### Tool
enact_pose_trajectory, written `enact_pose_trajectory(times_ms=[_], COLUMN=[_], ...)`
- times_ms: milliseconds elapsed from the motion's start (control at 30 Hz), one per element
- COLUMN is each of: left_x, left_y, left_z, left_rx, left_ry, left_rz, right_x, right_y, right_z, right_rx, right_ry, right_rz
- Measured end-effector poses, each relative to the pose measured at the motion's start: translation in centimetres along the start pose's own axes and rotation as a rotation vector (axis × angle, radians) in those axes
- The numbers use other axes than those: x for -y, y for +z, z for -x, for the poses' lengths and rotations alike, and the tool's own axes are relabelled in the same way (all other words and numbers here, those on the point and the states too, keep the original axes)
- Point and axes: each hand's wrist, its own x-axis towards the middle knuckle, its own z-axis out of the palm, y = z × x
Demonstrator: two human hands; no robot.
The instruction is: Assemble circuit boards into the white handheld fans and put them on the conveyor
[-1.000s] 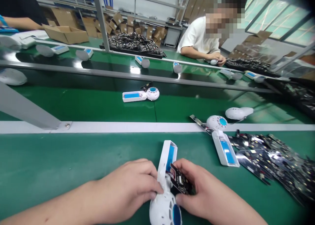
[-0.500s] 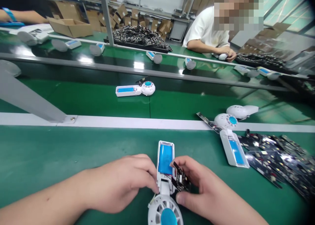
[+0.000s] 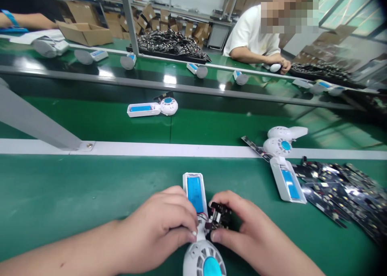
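Observation:
In front of me a white handheld fan lies on the green bench, its handle pointing away. A blue battery sits in the open handle. My left hand is closed at the joint of handle and fan head; a small white piece, apparently a wire connector, shows at its pinched fingertips. Between the thumb and fingers of my right hand is a small black circuit board, held tilted beside the joint. Thin red wires run near the board. The fingers partly hide the joint.
Another opened fan and a pile of circuit boards lie at the right. Beyond the white edge strip, a belt carries another fan. A metal post slants at the left. A co-worker sits across.
The fan's handle has swung left, and my left fingers have closed in a pinch at its joint. My right hand has turned the board. Fans on the near belt moved left, those on the far belt right.

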Motion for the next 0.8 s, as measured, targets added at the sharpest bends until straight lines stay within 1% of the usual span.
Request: enact_pose_trajectory(times_ms=[67,100,133,167,200,267,300,333,367,433,467,533,600,700,800], left_x=[0.0,0.0,-0.1,-0.1,-0.1,-0.1,-0.1,-0.1,-0.1,-0.1,-0.1,-0.1,0.0,0.1,0.2], left_y=[0.7,0.9,1.1,1.1,1.1,0.8,0.7,0.5,0.4,0.3,0.3,0.4,0.6,1.2,1.5], left_z=[0.2,0.3,0.3,0.3,0.2,0.1,0.0,0.0,0.0,0.1,0.2,0.4,0.5,0.6,0.7], left_rx=[-0.127,-0.168,-0.194,-0.200,-0.188,-0.136,-0.102,-0.070,-0.042,-0.011,-0.016,-0.051,-0.103,-0.175,-0.177], left_ry=[-0.136,-0.178,-0.187,-0.149,-0.071,0.108,0.165,0.198,0.203,0.186,0.177,0.159,0.128,0.049,-0.044], left_rz=[-0.018,-0.056,-0.110,-0.165,-0.209,-0.257,-0.272,-0.283,-0.294,-0.304,-0.295,-0.250,-0.200,-0.106,-0.013], right_x=[0.0,-0.1,-0.2,-0.3,-0.5,-0.9,-1.1,-1.3,-1.5,-1.8,-1.8,-1.9,-1.8,-1.7,-1.8], right_y=[0.2,0.4,0.6,0.9,1.2,2.0,2.3,2.5,2.7,2.8,2.8,2.8,2.7,2.9,3.0], right_z=[0.3,0.5,0.6,0.8,0.8,0.8,0.6,0.5,0.3,0.0,-0.1,-0.3,-0.4,-0.6,-0.8], right_rx=[-0.030,-0.035,-0.046,-0.062,-0.081,-0.109,-0.111,-0.106,-0.095,-0.100,-0.109,-0.141,-0.151,-0.122,-0.065], right_ry=[-0.119,-0.169,-0.205,-0.231,-0.258,-0.351,-0.401,-0.442,-0.475,-0.495,-0.503,-0.532,-0.556,-0.570,-0.614], right_rz=[0.111,0.143,0.157,0.156,0.144,0.080,0.038,0.000,-0.021,0.000,0.030,0.074,0.068,0.019,0.016])
